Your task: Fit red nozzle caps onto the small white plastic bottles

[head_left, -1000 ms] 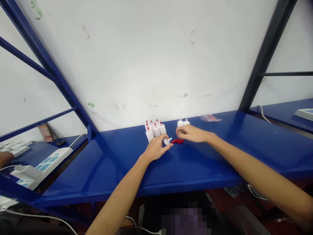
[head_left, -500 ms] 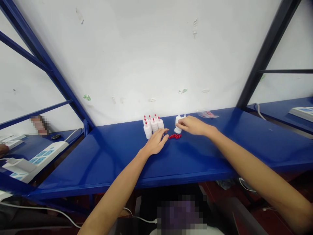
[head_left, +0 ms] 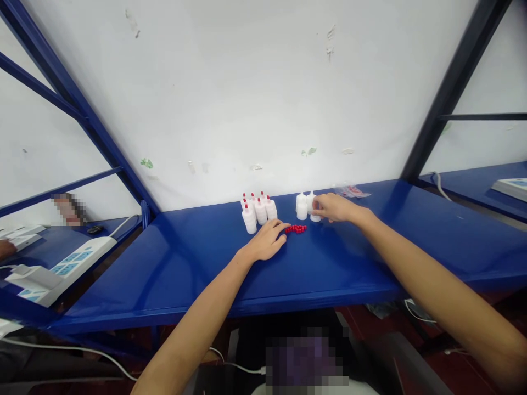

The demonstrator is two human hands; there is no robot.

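Note:
Fingers apart, my left hand (head_left: 267, 241) rests on the blue table (head_left: 197, 263), its fingertips at the left end of a small pile of red caps (head_left: 296, 229). Behind it stands a cluster of several white squeeze bottles (head_left: 250, 220) with red tips. My right hand (head_left: 337, 208) is closed on a white bottle (head_left: 315, 217) at the front right of a second group; my fingers hide its upper part. Other white bottles (head_left: 302, 208) in that group stand upright with bare white nozzles.
A clear plastic bag (head_left: 352, 191) with red pieces in it lies near the wall behind my right hand. Blue frame posts (head_left: 111, 142) rise at the left. Power strips (head_left: 74, 263) lie at the left, beside another person's hand (head_left: 6, 249).
My right hand has moved right, from the left front bottle to the right front one. My left hand has shifted slightly right, closer to the red caps.

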